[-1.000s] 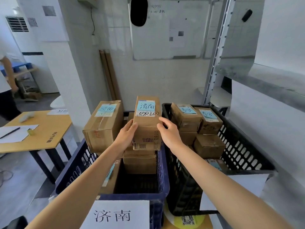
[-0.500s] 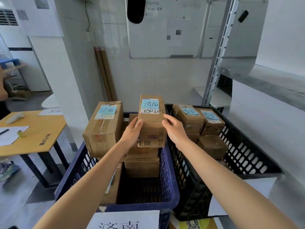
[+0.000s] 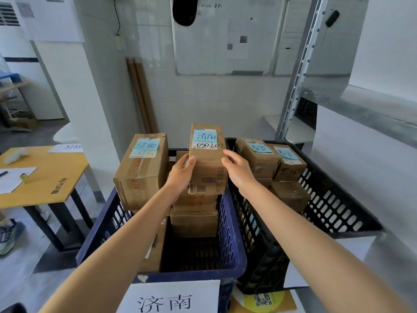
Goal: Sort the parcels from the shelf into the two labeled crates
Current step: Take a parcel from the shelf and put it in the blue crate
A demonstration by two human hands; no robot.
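Observation:
A narrow cardboard parcel (image 3: 206, 163) with a blue handwritten label lies on top of a stack of boxes at the back of the blue crate (image 3: 232, 245). My left hand (image 3: 180, 175) clasps its left side, thumb on top. On the parcel's right edge, my right hand (image 3: 239, 170) presses with its fingers. A larger labelled parcel (image 3: 142, 172) leans on the blue crate's left rim. The black crate (image 3: 334, 199) to the right holds several blue-labelled parcels (image 3: 259, 157). A white paper sign (image 3: 171, 299) hangs on the blue crate's front.
A yellow table (image 3: 49, 177) with papers stands at the left, with a person's shoe (image 3: 6, 233) beside its legs. A grey metal shelf (image 3: 361, 105) runs along the right. A white wall with a whiteboard lies behind the crates.
Both hands and the narrow parcel have shifted slightly farther back over the stack. The grip on the parcel looks the same.

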